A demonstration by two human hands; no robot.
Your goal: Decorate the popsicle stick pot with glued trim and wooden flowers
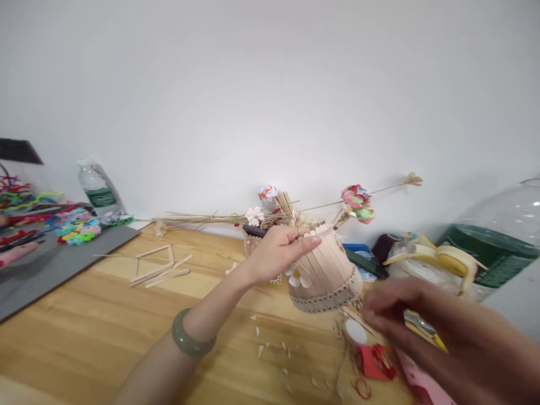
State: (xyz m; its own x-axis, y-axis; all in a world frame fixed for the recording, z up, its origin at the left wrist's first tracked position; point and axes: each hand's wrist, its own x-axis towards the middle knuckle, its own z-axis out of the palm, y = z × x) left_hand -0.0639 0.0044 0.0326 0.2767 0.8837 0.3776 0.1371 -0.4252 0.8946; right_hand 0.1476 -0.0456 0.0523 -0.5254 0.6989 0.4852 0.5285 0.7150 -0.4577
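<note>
My left hand is closed on the rim of a flower pot made of pale wooden craft sticks. The pot tilts above the table, with a lace band around its base and a white daisy on its side. Folded-paper flowers and a dried stem lean out past the rim. My right hand is blurred, right of the pot and apart from it. Its thumb and fingers come together in a pinch; whatever they hold, if anything, cannot be made out.
Wooden sticks and white petal scraps lie on the wooden table. A water bottle and colourful pipe-cleaner pieces are at left. A banana peel, a large green-labelled bottle and red scraps are at right.
</note>
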